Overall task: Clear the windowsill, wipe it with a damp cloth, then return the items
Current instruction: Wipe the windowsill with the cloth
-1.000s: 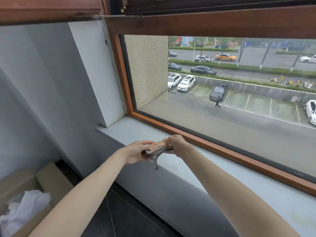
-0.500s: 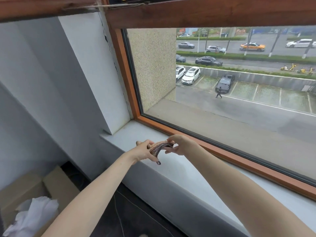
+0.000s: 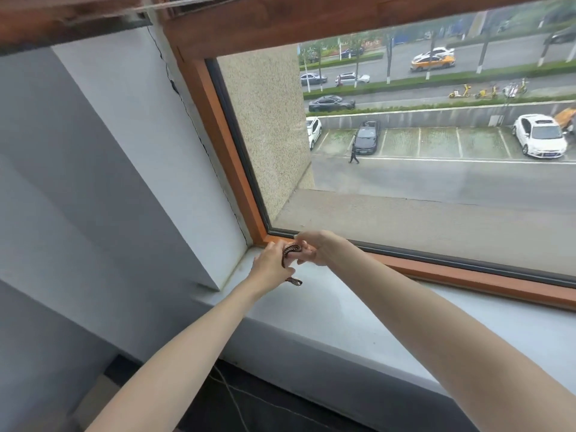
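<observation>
A small patterned cloth (image 3: 290, 251), brown and checked, is bunched tight between both of my hands just above the left end of the pale grey windowsill (image 3: 349, 310). My left hand (image 3: 271, 265) grips its left side, with a corner of the cloth hanging below my fingers. My right hand (image 3: 314, 246) holds the other side, fingers curled round it, close to the lower left corner of the wooden window frame (image 3: 258, 226). Nothing stands on the visible sill.
A white wall reveal (image 3: 162, 169) closes off the sill on the left. The glass pane (image 3: 436, 188) and its orange-brown frame run along the back. Dark floor tiles (image 3: 249, 406) lie below the sill's front edge.
Both hands have carried the cloth left and toward the window corner, and bunched it tighter. My view has swung left and closer, so the cardboard box at lower left has dropped out of sight.
</observation>
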A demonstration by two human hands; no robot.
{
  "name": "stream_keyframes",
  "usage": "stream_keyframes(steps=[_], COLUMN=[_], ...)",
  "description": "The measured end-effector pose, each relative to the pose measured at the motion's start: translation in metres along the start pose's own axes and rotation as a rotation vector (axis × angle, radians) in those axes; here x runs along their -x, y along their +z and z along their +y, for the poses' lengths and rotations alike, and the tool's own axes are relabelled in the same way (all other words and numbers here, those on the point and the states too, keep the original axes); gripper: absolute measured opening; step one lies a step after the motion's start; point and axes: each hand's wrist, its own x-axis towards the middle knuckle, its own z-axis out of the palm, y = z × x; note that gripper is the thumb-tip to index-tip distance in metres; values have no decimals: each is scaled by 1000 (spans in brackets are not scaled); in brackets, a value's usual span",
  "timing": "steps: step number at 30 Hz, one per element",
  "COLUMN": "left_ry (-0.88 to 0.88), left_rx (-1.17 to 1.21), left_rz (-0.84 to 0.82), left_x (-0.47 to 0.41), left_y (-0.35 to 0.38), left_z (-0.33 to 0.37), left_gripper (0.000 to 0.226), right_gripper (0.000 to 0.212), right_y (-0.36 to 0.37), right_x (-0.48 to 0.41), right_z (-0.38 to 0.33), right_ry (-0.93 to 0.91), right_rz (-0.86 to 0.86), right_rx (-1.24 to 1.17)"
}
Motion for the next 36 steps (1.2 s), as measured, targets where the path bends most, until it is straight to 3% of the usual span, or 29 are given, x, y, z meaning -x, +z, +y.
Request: stream_keyframes(steps=[2,4,7,8,11,15,21,23,25,27,30,33,35,36], left_ry=[-50,-162,-276,-286,-240,-54,266,130,-57,55,322,76,-30,9], left_rx=[86,148,94,55,-65,-424,-586,-578,-469,-340,-423,-490,-491,-477], left_rz=[8,-2,43,73,156,163,95,74,174,109,-6,47,176,217], left_x=[-8,-18,-37,-41,-50,-40,-25,-31,-35,-31,-21,-31,-30,-28], left_y=[-5,-12,-21,-23,-22,10,32,17,11,21,26,11,8,15], left_z=[-14,-32,-54,-58,-65,-69,-85,-86,-76,-63,-60,-79,-73,-68], left_gripper=[13,16,21,22,28,30,52,46,35,41,73,81,69,59], right_gripper=[48,44,17,20,21,20,32,40,47,54,57,53,53,54], right_y=[4,5,4,1,-4,-14,-24,-24,-24,-26,-28,-29,-28,-26], right_x=[-14,-26,-36,-40,-48,-58,-61,-61,-57,-51,-45,-44,-42,-42], right_z=[0,3,7,9,18,38,51,55,56,55,56,58,59,60], right_ry=[-33,-62,-267,-349,-455,-576,-657,-655,-650,-648,-667,-685,-668,-667], right_rz=[12,44,277,357,450,403,348,347,334,291,278,275,274,274], right_rx=[10,88,582,761,1119,1401,1594,1638,1656,1673,1725,1749,1769,1789])
